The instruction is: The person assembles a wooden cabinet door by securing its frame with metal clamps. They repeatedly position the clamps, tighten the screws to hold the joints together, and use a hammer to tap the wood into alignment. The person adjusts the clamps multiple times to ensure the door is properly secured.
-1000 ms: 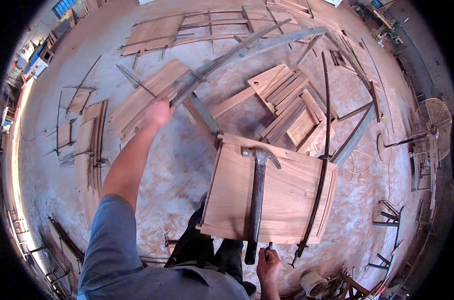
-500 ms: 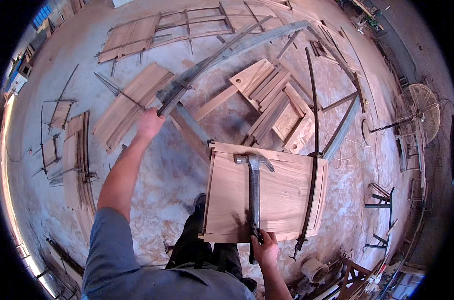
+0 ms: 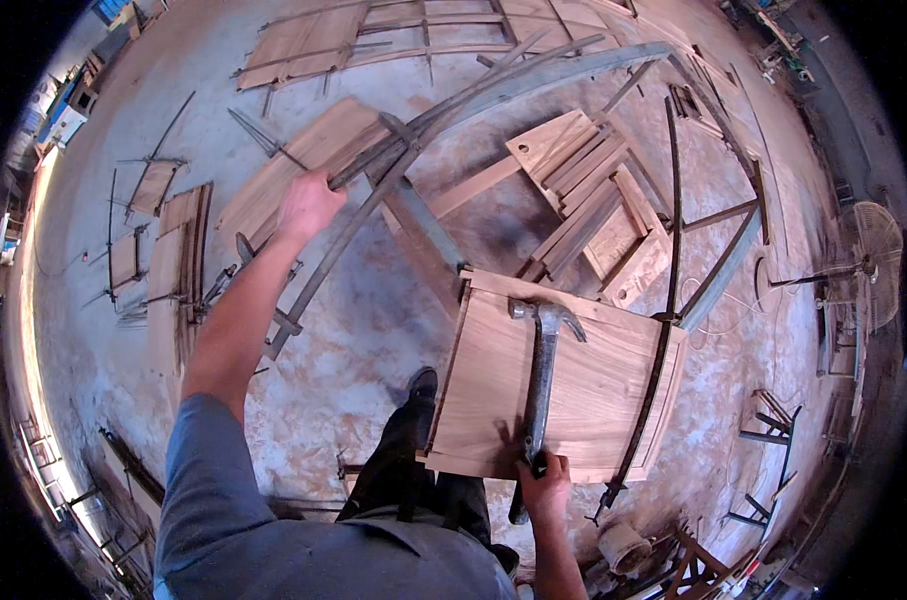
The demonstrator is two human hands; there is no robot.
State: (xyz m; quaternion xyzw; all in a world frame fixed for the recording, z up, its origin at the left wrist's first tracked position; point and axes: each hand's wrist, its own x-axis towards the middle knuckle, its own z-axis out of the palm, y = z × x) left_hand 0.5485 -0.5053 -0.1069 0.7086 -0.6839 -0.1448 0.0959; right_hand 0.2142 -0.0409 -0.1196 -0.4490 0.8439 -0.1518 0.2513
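Note:
My left hand [image 3: 311, 207] is closed round the near end of a dark metal bar [image 3: 368, 165], out at the end of my stretched arm. A second long bar [image 3: 345, 245] crosses it at a slant, its lower end beside my forearm. Low in front of me, my right hand [image 3: 545, 488] grips a claw hammer [image 3: 540, 385] near the bottom of its handle. The hammer's head points away from me, over a framed wooden panel [image 3: 483, 400]. Across the panel's right side runs a dark bar clamp [image 3: 645, 420].
Grey beams [image 3: 563, 80] form a frame beyond the panel. Inside it lies a stack of wooden pieces [image 3: 593, 200]. Clamped boards [image 3: 178, 260] stand at left, and more panels [image 3: 303, 45] lie at the back. A fan [image 3: 873, 265] and a bucket [image 3: 624, 548] are at right.
My left hand has moved forward with the bar end. A slanting bar now reaches down beside my left forearm. The hammer stays in my right hand; the whole view has shifted.

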